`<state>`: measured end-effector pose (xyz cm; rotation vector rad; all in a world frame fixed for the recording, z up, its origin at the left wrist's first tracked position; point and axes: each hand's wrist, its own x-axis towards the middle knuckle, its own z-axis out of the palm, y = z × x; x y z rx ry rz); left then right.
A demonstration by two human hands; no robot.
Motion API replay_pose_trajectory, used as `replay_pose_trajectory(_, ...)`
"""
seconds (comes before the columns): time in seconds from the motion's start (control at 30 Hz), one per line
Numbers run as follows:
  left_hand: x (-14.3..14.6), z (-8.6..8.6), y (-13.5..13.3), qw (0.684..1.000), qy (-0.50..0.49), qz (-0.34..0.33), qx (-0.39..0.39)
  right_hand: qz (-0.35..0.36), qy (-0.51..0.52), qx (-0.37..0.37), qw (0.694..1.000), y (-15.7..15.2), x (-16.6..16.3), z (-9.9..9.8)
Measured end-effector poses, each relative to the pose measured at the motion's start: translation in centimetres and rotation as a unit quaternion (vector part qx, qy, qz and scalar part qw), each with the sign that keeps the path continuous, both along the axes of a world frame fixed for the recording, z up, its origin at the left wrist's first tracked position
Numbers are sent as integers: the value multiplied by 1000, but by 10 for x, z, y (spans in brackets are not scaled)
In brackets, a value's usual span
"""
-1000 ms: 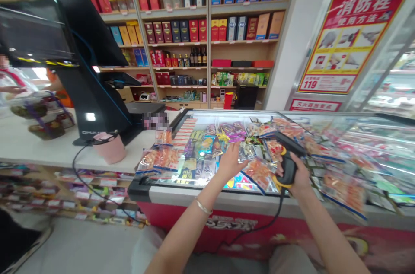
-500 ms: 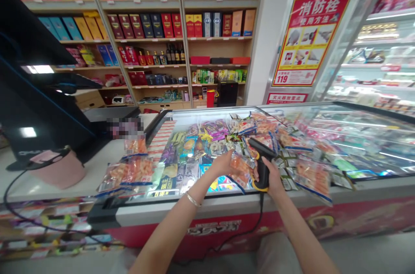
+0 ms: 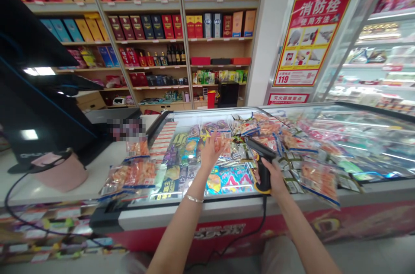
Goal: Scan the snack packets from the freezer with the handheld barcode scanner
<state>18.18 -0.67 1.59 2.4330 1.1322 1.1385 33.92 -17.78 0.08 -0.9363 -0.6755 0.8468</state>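
Snack packet [image 3: 225, 142] clamped between left hand's [image 3: 209, 153] thumb and fingers — right hand's [image 3: 275, 175] fingers wrapped round scanner [image 3: 262, 149]

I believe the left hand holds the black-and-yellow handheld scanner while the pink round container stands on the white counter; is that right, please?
Not quite: the head view shows the right hand holding the black-and-yellow handheld scanner; the pink round container does stand on the white counter.

The scanner [image 3: 264, 171] is black with yellow trim, the packet [image 3: 225, 144] orange with a blue edge.
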Motion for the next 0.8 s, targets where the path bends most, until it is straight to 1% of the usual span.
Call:
replay_pose_trajectory(0.07, -1, -2, 3, 1000, -7, 26, 16, -1, -16, -13, 1000, 1, -4, 6)
replay_pose_trajectory(0.13, -1, -5, 6, 999, -14, 36, 29, 4, -38, -23, 999, 1, -7, 12)
replay_pose_trajectory(0.27, 0, -8, 6, 999, -20, 24, 39, 9, -76, -22, 997, -1, -9, 20)
replay_pose_trajectory(0.4, -1, -7, 3, 999, -37, 13, 30, 10, -111, -24, 994, 1, -8, 18)
replay_pose_trajectory(0.53, -2, -5, 1, 999, -41, 7, 27, 13, -116, -12, 993, 7, -4, 14)
replay_pose_trajectory(0.67, -3, -4, 0, 999, -39, 17, 23, 29, -92, -8, 995, 21, 1, 15)
replay_pose_trajectory(0.8, -6, -4, 4, 997, -45, 64, 15, 70, -56, -12, 996, 50, 8, 17)
